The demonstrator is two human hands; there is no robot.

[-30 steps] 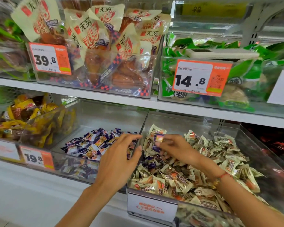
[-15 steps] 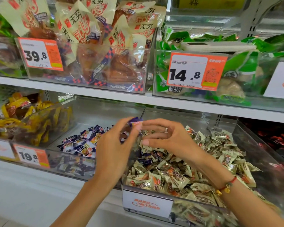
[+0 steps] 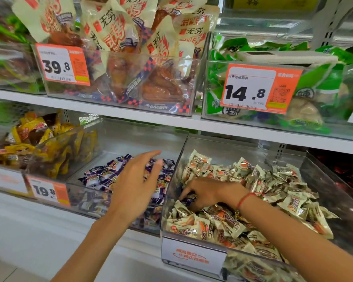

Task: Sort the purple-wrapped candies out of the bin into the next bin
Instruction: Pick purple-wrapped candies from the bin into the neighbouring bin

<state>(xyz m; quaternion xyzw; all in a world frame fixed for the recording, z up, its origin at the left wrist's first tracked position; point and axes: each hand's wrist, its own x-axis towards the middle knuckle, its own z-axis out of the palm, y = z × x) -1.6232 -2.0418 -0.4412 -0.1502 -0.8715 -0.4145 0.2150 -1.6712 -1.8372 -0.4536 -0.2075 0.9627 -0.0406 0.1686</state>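
Left hand (image 3: 139,184) hovers open-fingered over the purple candies (image 3: 102,176) in the left bin (image 3: 118,137); right hand (image 3: 210,192) digs at the right bin (image 3: 228,147)'s front-left corner, pinching a purple stray (image 3: 189,199) among cream wrappers (image 3: 273,190).

Shop shelves with snack packets and price tags around the sorting place.

Up and to the left of the grip, a clear box (image 3: 118,98) holds cream packets of roasted chicken (image 3: 114,35), and its orange price tag (image 3: 62,65) shows 39.8. Up and to the right, another clear box (image 3: 273,127) holds green packets (image 3: 243,45) behind a price tag (image 3: 259,88) with 14.8. Far to the left, at nearly the same height as the grip, yellow packets (image 3: 37,135) lie in a clear container, and near it a small tag (image 3: 48,191) shows 19.8. Below the grip, a white label (image 3: 193,256) carries orange writing.
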